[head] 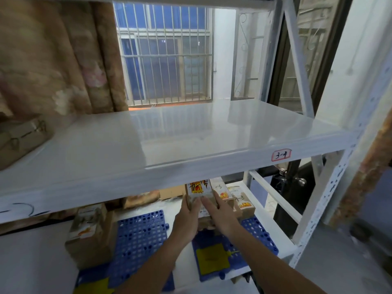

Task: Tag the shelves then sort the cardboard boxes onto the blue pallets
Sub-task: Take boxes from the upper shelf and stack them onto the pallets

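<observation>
A white metal shelving unit fills the frame, its broad glossy upper shelf running across the middle. On the front edge of that shelf, right of centre, sits a white red-bordered tag handwritten "3-4"; a dark pen stroke shows on the same edge at far left.

Below it, in the lower centre of the frame, both arms reach onto the lower shelf. The left hand and the right hand hold an upright brown cardboard box with a white and orange printed label, one hand on each side. The left hand's fingers lie straight up the box's left face. The right hand's fingers lie flat and together across its front and right side. The box stands at the rear of a blue perforated plastic pallet, in the lower right, touching a second labelled cardboard box just to its right. A third, lower box stands further right (marked by hand, characters blurred). A yellow square note lies on the near part of this pallet.

In the lower left, another blue perforated pallet carries a taller brown cardboard box at its left edge.

Behind the unit, upper centre, is a barred window; a brown patterned curtain hangs at upper left.
</observation>
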A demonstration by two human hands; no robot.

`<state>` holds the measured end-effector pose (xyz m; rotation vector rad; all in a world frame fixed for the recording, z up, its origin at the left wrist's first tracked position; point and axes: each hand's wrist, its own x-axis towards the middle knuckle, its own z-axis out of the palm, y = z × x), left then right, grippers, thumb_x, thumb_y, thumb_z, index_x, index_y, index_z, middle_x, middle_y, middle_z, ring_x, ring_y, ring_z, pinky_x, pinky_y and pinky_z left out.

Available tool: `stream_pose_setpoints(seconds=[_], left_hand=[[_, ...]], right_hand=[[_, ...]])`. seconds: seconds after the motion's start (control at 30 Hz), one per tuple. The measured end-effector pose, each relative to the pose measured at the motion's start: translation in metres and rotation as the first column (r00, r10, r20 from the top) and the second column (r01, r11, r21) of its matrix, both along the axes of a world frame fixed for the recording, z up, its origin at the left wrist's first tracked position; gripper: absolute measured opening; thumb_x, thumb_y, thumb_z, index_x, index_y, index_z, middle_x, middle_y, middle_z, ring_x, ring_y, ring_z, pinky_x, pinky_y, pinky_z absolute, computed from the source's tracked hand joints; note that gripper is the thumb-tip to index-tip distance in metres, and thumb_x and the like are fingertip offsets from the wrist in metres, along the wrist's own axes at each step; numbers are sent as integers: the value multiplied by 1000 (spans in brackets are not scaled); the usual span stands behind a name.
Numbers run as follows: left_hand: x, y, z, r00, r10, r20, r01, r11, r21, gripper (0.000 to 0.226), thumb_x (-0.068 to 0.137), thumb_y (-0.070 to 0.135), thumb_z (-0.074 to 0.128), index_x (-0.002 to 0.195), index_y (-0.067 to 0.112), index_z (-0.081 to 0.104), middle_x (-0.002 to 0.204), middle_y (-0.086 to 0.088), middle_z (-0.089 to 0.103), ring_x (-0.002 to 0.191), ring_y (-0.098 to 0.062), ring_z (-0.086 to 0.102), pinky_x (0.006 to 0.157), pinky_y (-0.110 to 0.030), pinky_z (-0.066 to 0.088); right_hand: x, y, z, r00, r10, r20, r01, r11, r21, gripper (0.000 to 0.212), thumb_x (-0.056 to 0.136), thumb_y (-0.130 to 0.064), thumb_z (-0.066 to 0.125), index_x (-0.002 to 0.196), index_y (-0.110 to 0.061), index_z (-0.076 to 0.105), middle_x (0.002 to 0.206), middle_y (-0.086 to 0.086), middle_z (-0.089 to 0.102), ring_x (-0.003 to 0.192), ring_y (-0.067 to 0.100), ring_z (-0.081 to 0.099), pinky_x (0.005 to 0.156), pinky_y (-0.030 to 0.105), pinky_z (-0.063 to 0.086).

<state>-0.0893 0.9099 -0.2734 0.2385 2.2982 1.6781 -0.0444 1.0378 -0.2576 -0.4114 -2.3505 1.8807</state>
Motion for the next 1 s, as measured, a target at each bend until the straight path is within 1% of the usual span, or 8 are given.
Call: stream_pose_setpoints(seconds=[0.07,0.17,0.27,0.33,0.5,0.67,0.83,1.0], left_hand=[[-13,-2,2,1000,12,7,-12,1000,3,69,86,82,39,145,47,36,126,5,69,86,-19,75,78,-48,63],[-31,-3,4,999,34,-6,-34,999,32,55,95,65,42,145,42,41,111,-6,73,79,-29,73,57,-39,57],[-45,-5,3,998,63,-24,-63,998,-9,63,86,73,35,139,42,49,124,-10,68,100,-33,69,80,-50,60],[-48,-6,4,997,77,-29,-78,997,-1,63,87,73,32,135,38,52,122,-4,67,101,-30,68,84,-51,58],[-58,-2,5,989,133,-69,-139,987,-84,57,86,74,27,106,31,59,98,-4,69,85,-30,69,82,-54,58],[-64,2,-1,975,155,-161,-192,950,-247,44,104,51,31,103,19,62,96,-8,66,90,-28,63,79,-42,50],[-66,4,-16,960,133,-248,-216,912,-349,51,102,63,33,107,22,63,98,-1,70,89,-22,65,77,-40,54],[-65,6,-22,945,147,-291,-259,881,-397,55,103,61,38,127,18,61,115,-4,70,106,-27,65,77,-34,44]], right_hand=[[-12,-1,4,1000,-18,0,18,999,48,85,87,-77,53,158,-35,31,147,-6,57,121,16,62,97,44,58],[-25,-2,15,998,-56,-8,57,993,107,79,93,-70,50,158,-30,32,151,-6,49,131,20,53,104,39,50],[-38,-1,21,997,-57,-59,69,967,245,62,99,-61,45,146,-20,50,140,0,56,133,23,51,100,33,40],[-44,-1,21,992,-56,-111,89,944,317,51,99,-54,48,138,-21,55,135,5,58,124,23,55,102,39,45],[-58,6,18,991,-39,-128,96,874,477,23,101,-44,57,108,-22,55,93,2,63,87,22,63,74,35,50],[-65,22,13,992,65,-108,20,766,643,55,96,-58,57,135,-19,57,124,5,65,116,25,59,98,42,49],[-77,49,-5,986,167,28,-128,627,768,101,56,-93,57,135,-30,55,127,-5,62,121,21,53,100,44,49],[-90,61,-18,971,214,105,-207,535,819,97,52,-85,64,133,-31,56,124,-7,63,120,20,51,100,46,47]])
